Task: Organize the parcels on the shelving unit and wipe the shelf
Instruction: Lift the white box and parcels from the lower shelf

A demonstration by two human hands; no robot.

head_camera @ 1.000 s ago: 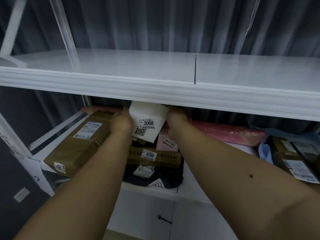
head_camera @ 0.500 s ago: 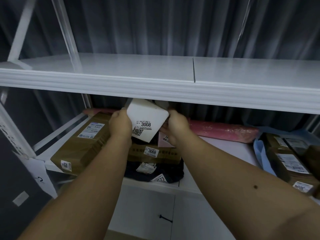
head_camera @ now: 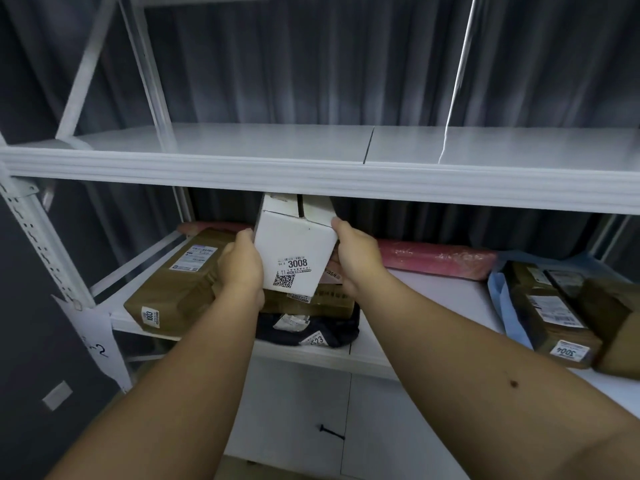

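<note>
Two bare forearms reach forward to a white metal shelving unit (head_camera: 311, 181). Between them, a white carton (head_camera: 294, 252) labelled 3008 is held tilted in the air, just under the front lip of the upper shelf (head_camera: 225, 140) and above the lower shelf (head_camera: 433, 306). The left hand (head_camera: 242, 268) grips the carton's left side with curled fingers; the right hand (head_camera: 356, 258) grips its right side, thumb at the top corner.

Under the carton, near the lower shelf's front edge, a flat brown box (head_camera: 322, 301) lies on a dark soft parcel (head_camera: 311, 332). At the left end lies a brown taped parcel (head_camera: 173, 285). A pink wrapped parcel (head_camera: 436, 259) lies along the back edge. At the right end, brown parcels (head_camera: 550, 313) sit on a blue bag (head_camera: 502, 306). A grey curtain (head_camera: 311, 64) hangs behind the unit.
</note>
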